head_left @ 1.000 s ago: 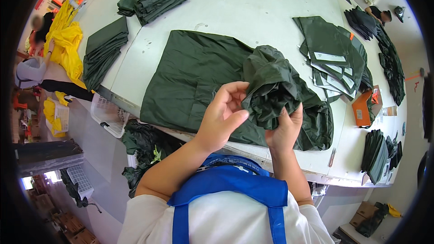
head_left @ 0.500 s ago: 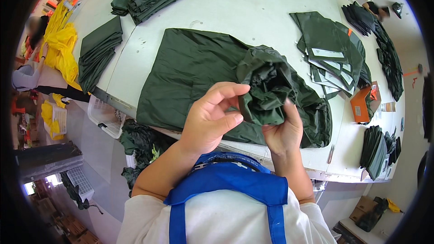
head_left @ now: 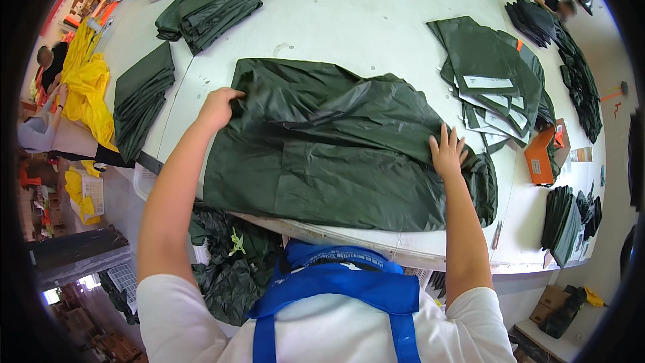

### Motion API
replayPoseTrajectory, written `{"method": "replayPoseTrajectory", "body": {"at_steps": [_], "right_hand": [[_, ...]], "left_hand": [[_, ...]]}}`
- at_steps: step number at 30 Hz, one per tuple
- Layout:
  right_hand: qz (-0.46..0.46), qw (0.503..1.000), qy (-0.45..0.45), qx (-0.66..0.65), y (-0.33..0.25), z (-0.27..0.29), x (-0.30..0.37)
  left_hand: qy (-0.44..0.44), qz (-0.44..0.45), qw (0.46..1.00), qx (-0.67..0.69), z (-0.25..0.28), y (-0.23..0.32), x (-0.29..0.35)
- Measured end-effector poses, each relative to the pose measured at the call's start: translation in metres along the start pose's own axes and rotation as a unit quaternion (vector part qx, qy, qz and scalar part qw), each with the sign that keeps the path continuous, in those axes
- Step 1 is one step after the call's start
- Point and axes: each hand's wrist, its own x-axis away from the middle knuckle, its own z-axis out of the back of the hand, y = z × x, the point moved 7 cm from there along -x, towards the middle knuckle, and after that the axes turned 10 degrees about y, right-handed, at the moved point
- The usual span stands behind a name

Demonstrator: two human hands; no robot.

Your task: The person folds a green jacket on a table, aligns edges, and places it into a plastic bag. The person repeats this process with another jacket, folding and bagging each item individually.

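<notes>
Just beyond the blue apron at lower centre, find the dark green garment spread across the middle of the frame on the white table. Right of centre, see the right hand resting on it palm down, with fingers spread, apparently gripping nothing. Farther up, left of centre, see the left hand at the garment's upper left edge, with fingers bent inward; cannot tell whether pinching cloth. Judging by sheen and loose wrinkles, expect thin, light, limp material, rather slippery, hard to break but quick to crease. Best to pinch along the flatter left edge or at a corner; be wary of the bunched right end, likely to bring several layers along. Toward the upper right, note flat green packets; toward the upper left, a folded green stack.
</notes>
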Motion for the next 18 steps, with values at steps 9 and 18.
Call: {"method": "replayPoseTrajectory", "body": {"at_steps": [9, 18], "right_hand": [[0.071, 0.983, 0.166, -0.045, -0.009, 0.009, -0.050], [0.259, 0.875, -0.266, -0.312, -0.162, 0.012, -0.118]], "left_hand": [[0.011, 0.131, 0.991, -0.009, -0.074, -0.103, -0.003], [0.040, 0.058, 0.995, 0.076, -0.073, -0.080, -0.011]]}}
